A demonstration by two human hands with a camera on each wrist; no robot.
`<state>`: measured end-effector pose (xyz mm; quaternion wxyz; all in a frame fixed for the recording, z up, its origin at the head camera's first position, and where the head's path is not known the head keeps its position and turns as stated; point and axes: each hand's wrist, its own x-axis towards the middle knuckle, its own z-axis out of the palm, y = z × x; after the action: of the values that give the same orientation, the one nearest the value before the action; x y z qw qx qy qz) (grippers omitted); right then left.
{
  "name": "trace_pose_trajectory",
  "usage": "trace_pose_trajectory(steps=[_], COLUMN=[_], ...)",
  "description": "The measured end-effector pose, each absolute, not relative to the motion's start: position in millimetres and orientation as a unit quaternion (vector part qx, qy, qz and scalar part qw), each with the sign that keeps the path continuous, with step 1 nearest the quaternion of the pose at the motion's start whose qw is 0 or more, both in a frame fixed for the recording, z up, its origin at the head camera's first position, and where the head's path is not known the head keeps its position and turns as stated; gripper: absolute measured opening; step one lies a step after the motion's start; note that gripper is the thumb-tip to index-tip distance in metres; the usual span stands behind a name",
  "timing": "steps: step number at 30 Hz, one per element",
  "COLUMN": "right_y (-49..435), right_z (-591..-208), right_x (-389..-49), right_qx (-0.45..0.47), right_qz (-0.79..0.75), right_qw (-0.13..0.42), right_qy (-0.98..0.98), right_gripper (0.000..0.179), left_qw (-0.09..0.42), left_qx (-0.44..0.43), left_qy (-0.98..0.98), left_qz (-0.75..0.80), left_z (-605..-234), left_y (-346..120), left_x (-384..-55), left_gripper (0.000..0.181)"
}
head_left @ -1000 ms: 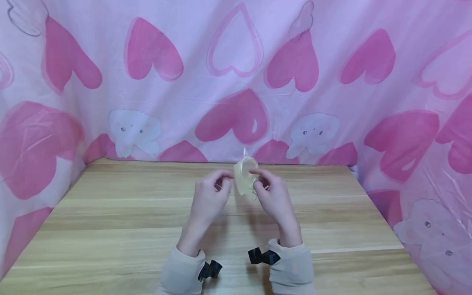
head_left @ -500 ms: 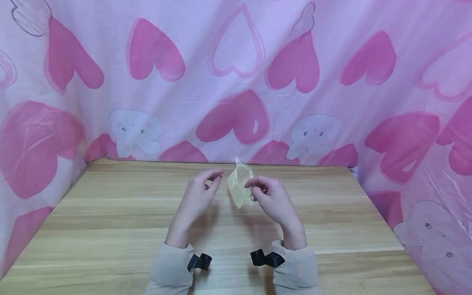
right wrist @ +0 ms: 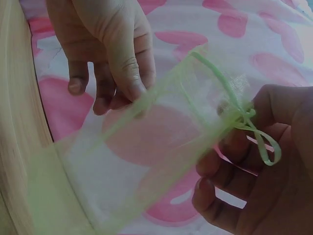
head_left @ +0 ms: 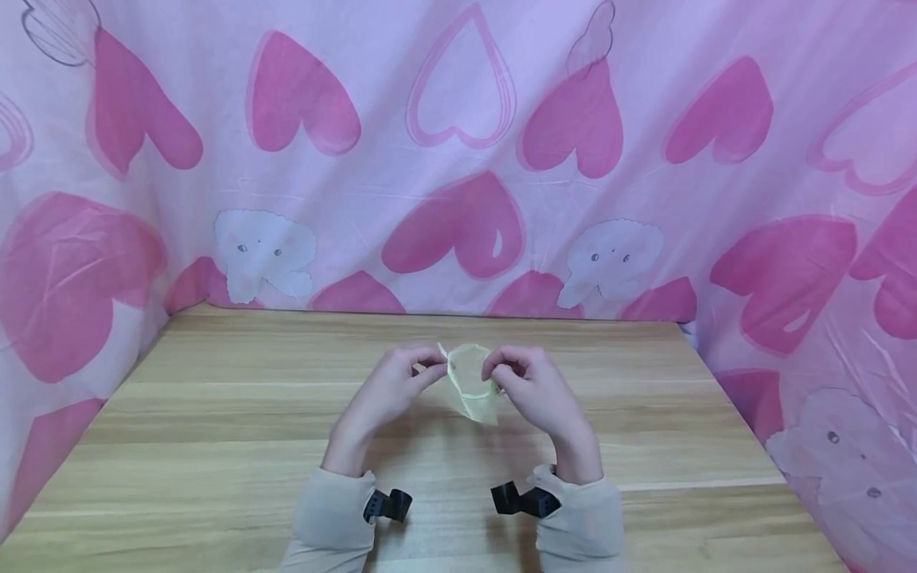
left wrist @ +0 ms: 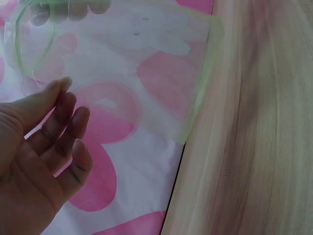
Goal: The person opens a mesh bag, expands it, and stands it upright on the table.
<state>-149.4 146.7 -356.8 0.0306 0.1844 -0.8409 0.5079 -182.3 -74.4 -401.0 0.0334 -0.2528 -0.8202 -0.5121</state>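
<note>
A sheer yellow-green organza drawstring pouch (head_left: 474, 407) hangs between my two hands above the table, its mouth spread into a rounded opening. My left hand (head_left: 390, 386) pinches the left edge of the mouth between thumb and index finger; its other fingers curl loosely. On the opposite side my right hand (head_left: 540, 391) grips the mouth's edge beside the ribbon knot (right wrist: 243, 117), from which a small loop dangles. Through the thin fabric the right wrist view shows the backdrop. The pouch's body slants downward, and nothing shows inside it.
The wood-grain table (head_left: 215, 446) spreads under both hands. A pink heart-patterned cloth (head_left: 458, 215) closes off the back and both sides. Black wrist cameras (head_left: 526, 500) sit at the beige sleeves (head_left: 331, 509).
The left hand let go and drew back left, then returned to pinch the pouch's edge. The right hand kept its hold while the pouch came lower and its mouth turned toward the head camera.
</note>
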Motion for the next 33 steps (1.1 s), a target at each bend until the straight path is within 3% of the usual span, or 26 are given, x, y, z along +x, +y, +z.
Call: trace_pose_trajectory(steps=[9,18,33], right_y=[149,149,148], right_z=[-359,-366,-376], right_x=[-155,-161,-167], right_qx=[0.159,0.135,0.080], right_qz=[0.580,0.651,0.584], right_qw=[0.084,0.135,0.018], right_qy=[-0.795,-0.734,-0.808], right_gripper=[0.018,0.036,0.020], left_qw=[0.025,0.074,0.084], left_qx=[-0.213,-0.191,-0.168], left_qy=[-0.823,-0.803,-0.772], left_qz=[-0.525,-0.560,-0.607], left_z=[-398,-395,-388], left_y=[-76,-80,-80], left_x=[-181,-180,-177], left_gripper=[0.014,0.012,0.015])
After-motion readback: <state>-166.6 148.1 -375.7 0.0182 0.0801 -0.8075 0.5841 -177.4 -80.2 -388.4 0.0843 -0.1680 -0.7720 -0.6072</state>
